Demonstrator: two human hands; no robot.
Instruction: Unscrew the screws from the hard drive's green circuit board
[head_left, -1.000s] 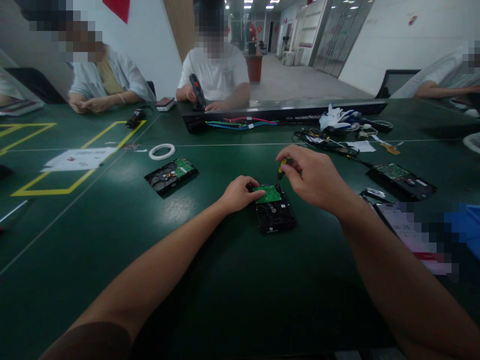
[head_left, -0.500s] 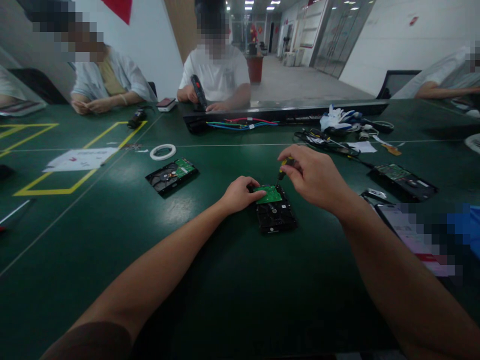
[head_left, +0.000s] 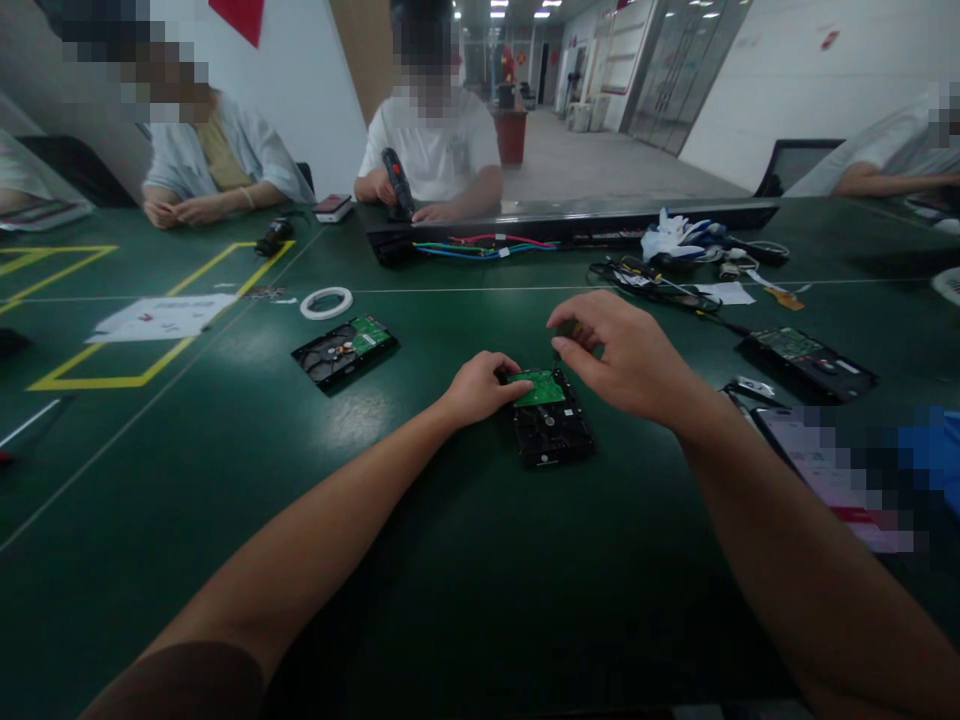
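**benchguy:** Since a moment ago my right hand (head_left: 626, 355) has curled in tighter, so the small yellow-and-black screwdriver (head_left: 559, 350) is nearly hidden by my fingers; only a dark bit of shaft shows, tip down on the far right corner of the green circuit board (head_left: 537, 387).

**spindle_77:** Where's the drive sitting?

**benchguy:** Black rectangular hard drive (head_left: 551, 425) lies flat on the dark green table (head_left: 450, 600), dead centre in front of me, long axis running away from me. Board's on the far end.

**spindle_77:** Left hand?

**benchguy:** My left hand (head_left: 476, 388) is loosely closed, fingertips pressing the board's left edge. Both hands touch it; the right pinches the driver from above.
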